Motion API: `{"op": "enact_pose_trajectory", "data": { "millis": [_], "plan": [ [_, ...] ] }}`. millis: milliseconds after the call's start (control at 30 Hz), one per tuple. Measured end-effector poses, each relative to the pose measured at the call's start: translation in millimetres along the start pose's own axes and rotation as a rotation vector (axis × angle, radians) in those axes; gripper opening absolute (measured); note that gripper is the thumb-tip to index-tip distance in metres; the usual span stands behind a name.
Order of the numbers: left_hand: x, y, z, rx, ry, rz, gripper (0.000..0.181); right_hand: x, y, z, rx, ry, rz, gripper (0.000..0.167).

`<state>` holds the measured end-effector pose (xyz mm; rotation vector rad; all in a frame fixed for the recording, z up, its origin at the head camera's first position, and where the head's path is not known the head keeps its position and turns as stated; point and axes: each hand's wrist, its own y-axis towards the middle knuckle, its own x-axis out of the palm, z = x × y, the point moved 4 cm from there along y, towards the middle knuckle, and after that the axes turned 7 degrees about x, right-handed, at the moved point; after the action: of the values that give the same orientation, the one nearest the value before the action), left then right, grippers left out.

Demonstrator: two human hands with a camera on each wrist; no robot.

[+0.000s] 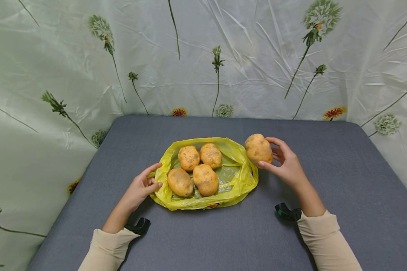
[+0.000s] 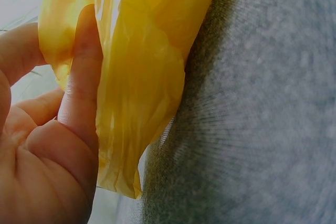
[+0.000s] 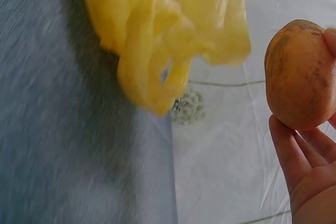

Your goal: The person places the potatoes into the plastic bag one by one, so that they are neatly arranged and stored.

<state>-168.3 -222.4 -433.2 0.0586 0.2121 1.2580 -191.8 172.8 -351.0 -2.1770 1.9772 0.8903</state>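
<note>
A yellow plastic bag [image 1: 239, 188] lies spread on the table with its mouth open upward, and several potatoes [image 1: 205, 180] sit inside it. My left hand [image 1: 140, 190] pinches the bag's left rim between thumb and fingers; the left wrist view shows the thin yellow plastic [image 2: 139, 82] hanging beside the thumb. Beyond the bag's right rim, my right hand [image 1: 287, 165] grips one potato [image 1: 259, 149] by its right side, above the table. In the right wrist view that potato [image 3: 299, 77] is held between the fingertips, apart from the bag.
A grey cloth-covered table [image 1: 207, 237] extends around the bag. Behind it and along the sides hangs a pale curtain [image 1: 190, 75] printed with dandelions. Black wrist devices [image 1: 287, 212] are worn beneath both forearms, next to beige sleeves [image 1: 325, 241].
</note>
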Motion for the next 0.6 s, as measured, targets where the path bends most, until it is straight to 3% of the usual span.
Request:
{"op": "enact_pose_trajectory", "data": {
  "millis": [267, 600],
  "plan": [
    [-0.8, -0.2, 0.2, 0.001, -0.005, 0.005, 0.060, 16, 8.5, -14, -0.031, 0.048, -0.031, 0.067],
    [-1.3, 0.0, -0.3, 0.005, -0.006, -0.002, 0.059, 49, 16.7, -26, -0.054, 0.119, -0.128, 0.066]
  ]
}}
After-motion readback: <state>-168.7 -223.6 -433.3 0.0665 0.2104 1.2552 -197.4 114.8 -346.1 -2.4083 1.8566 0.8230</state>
